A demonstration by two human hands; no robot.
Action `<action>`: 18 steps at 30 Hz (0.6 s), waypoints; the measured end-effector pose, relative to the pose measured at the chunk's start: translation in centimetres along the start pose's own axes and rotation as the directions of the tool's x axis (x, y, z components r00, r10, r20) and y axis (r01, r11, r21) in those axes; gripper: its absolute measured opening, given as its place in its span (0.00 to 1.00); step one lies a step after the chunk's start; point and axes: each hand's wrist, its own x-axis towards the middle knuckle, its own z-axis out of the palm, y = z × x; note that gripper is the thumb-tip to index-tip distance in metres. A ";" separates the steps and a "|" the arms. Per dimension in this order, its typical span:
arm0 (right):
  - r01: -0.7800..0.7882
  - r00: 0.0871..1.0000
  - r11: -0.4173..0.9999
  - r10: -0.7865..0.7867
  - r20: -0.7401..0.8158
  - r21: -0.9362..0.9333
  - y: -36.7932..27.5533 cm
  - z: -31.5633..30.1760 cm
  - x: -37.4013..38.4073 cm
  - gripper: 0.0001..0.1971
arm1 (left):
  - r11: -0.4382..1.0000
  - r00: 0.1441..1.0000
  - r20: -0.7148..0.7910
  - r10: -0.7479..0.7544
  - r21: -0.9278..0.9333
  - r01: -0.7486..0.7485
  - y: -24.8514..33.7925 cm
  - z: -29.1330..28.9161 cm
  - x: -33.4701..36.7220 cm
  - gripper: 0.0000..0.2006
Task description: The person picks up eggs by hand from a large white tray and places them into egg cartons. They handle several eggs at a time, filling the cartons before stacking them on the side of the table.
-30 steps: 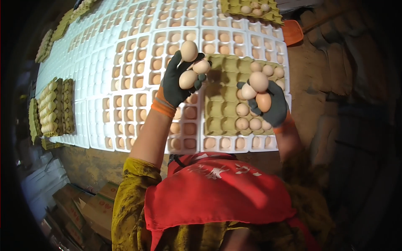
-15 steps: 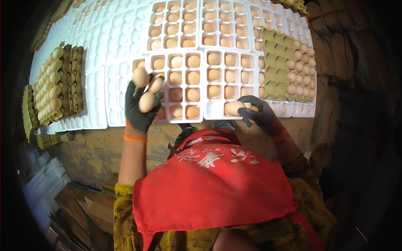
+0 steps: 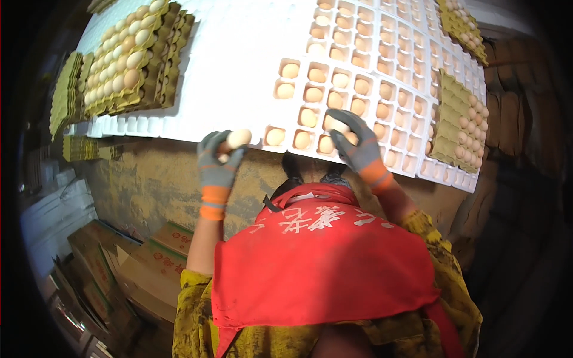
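Grasping, left: my left hand (image 3: 221, 158), grey-gloved, has its fingers curled round a pale egg (image 3: 239, 139), left of the foam tray (image 3: 313, 153). A darker egg (image 3: 224, 147) partly shows behind it; full count hidden.
Grasping, right: my right hand (image 3: 356, 142) pinches another egg (image 3: 338, 125) between thumb and fingers, above the foam tray. Cannot tell whether the egg by the thumb (image 3: 351, 138) is held or sits in a cell.
Egg handling (judged): light, stiff, brittle; smooth shell, likely slippery, though the gloves should add grip. Eggs knocking together in one palm look the main crack risk.
Egg hold (judged): round the wide middle, soft even pressure from the finger pads, no hard poke at one spot.
Foam tray cells: white, squarish, one egg each; walls probably cushion a gentle set-down.
Pulp tray (image 3: 450, 113): right of the foam tray, eggs along its right part.
Pulp stack (image 3: 164, 45): well left of the foam tray, eggs on its top layer.
Apron (image 3: 322, 262): red, on my side of the foam tray.
Cardboard boxes (image 3: 149, 271): left of the foam tray and lower.
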 end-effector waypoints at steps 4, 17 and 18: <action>0.193 0.979 0.980 -0.189 0.081 -0.051 0.2 7.2 4.8 0.19 | 0.934 0.998 0.055 -0.020 0.357 -0.001 2.3 2.6 0.8 0.24; 0.140 0.975 0.973 -0.167 0.145 0.181 0.2 13.1 13.9 0.19 | 0.909 0.979 0.121 0.163 0.368 -0.197 1.3 5.7 6.7 0.21; 0.254 0.947 0.967 -0.251 0.201 0.011 0.6 13.3 14.1 0.20 | 0.981 0.989 0.012 0.147 0.126 -0.148 1.3 5.1 6.6 0.23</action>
